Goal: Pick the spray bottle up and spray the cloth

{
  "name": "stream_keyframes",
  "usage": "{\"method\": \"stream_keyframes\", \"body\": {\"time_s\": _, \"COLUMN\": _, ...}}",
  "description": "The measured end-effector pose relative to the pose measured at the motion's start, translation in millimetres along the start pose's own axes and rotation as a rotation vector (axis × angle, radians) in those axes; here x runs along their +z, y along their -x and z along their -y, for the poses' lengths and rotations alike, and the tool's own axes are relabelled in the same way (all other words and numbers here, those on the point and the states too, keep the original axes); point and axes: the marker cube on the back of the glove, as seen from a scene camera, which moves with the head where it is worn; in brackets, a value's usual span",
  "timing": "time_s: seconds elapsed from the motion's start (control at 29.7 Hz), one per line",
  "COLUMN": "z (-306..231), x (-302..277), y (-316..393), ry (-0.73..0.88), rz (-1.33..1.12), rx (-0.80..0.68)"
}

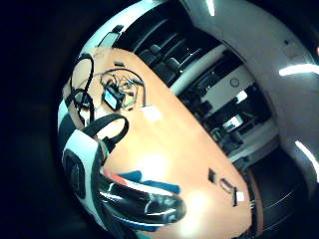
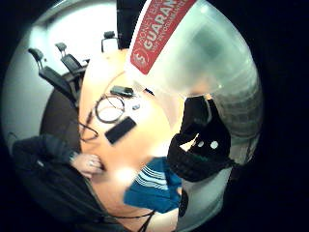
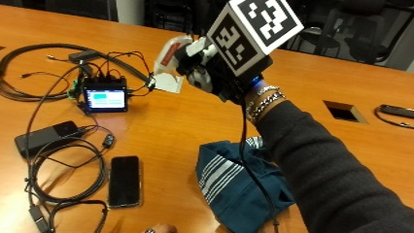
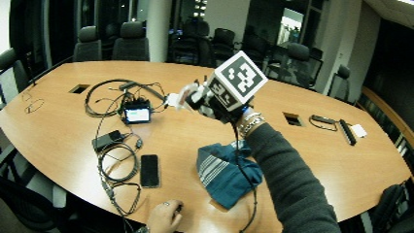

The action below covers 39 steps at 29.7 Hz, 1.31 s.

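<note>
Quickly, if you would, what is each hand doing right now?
Right gloved hand: grips the clear plastic spray bottle with red label, lifted.
Left bare hand: rests on the table, holding nothing.

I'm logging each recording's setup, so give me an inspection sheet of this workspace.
Surface: orange wooden table with a square cut-out.
Job's things: spray bottle lifted above the table; blue striped cloth crumpled on it.
Clutter: phone, black box, small lit screen.
Hands: right hand grips the spray bottle; bare hand rests at the table edge.
Cables: black cables coiled beside the phone and around the screen.
Surroundings: office chairs behind the table.
</note>
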Motion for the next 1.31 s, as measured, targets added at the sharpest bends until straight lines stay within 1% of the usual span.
{"method": "stream_keyframes", "body": {"time_s": 0.17, "z": 12, "x": -8, "y": 7, "ry": -0.053, "rz": 0.143, "rx": 0.101}}
{"method": "stream_keyframes", "body": {"time_s": 0.3, "z": 22, "x": 1, "y": 14, "ry": -0.144, "rz": 0.429, "rx": 0.283}}
{"method": "stream_keyframes", "body": {"time_s": 0.44, "z": 17, "x": 41, "y": 25, "ry": -0.195, "rz": 0.690, "rx": 0.475}}
{"method": "stream_keyframes", "body": {"time_s": 0.61, "z": -17, "x": 114, "y": 36, "ry": -0.156, "rz": 0.900, "rx": 0.647}}
{"method": "stream_keyframes", "body": {"time_s": 0.67, "z": -32, "x": 135, "y": 41, "ry": -0.143, "rz": 0.952, "rx": 0.702}}
{"method": "stream_keyframes", "body": {"time_s": 0.81, "z": -52, "x": 155, "y": 52, "ry": -0.143, "rz": 1.002, "rx": 0.766}}
{"method": "stream_keyframes", "body": {"time_s": 0.91, "z": -55, "x": 158, "y": 60, "ry": -0.162, "rz": 1.002, "rx": 0.782}}
{"method": "stream_keyframes", "body": {"time_s": 1.18, "z": -60, "x": 151, "y": 65, "ry": -0.241, "rz": 0.901, "rx": 0.778}}
{"method": "stream_keyframes", "body": {"time_s": 1.31, "z": -68, "x": 151, "y": 62, "ry": -0.265, "rz": 0.865, "rx": 0.810}}
